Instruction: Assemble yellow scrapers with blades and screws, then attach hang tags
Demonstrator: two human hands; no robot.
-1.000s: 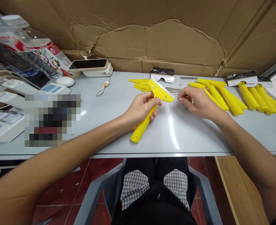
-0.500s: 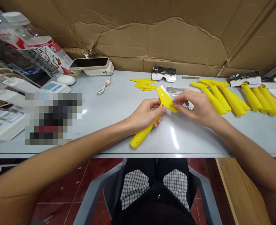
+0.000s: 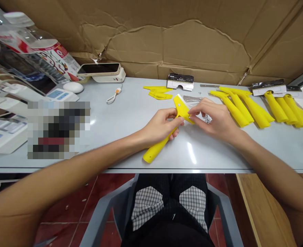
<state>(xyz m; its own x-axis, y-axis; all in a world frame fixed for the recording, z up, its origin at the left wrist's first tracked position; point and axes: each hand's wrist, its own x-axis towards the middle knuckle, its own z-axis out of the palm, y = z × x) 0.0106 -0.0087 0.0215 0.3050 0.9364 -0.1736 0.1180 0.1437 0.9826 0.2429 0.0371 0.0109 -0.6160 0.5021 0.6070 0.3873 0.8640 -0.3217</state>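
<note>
My left hand (image 3: 164, 127) is wrapped round the neck of a yellow scraper (image 3: 156, 149), its handle slanting down toward the table's front edge. A pale blade edge shows along the scraper's wide head, and one screw (image 3: 179, 105) sits in the head's upper part. At the head's lower right corner, my right hand (image 3: 213, 116) pinches a small shiny screw (image 3: 190, 117) between thumb and forefinger. Partly hidden behind that hand lies a little pile of screws (image 3: 207, 119). Flat metal blades (image 3: 192, 98) rest just beyond the scraper.
Yellow flat parts (image 3: 160, 96) lie at the back, near a black-and-white card package (image 3: 180, 81). Several yellow scraper handles (image 3: 256, 109) are lined up on the right. On the left stand a phone (image 3: 100, 69) on a white block, a mouse (image 3: 73, 87) and bottles (image 3: 56, 56).
My right fingertips have shifted slightly up and left at the scraper head's corner, and the small screw between them now shows. My left hand keeps its hold on the scraper.
</note>
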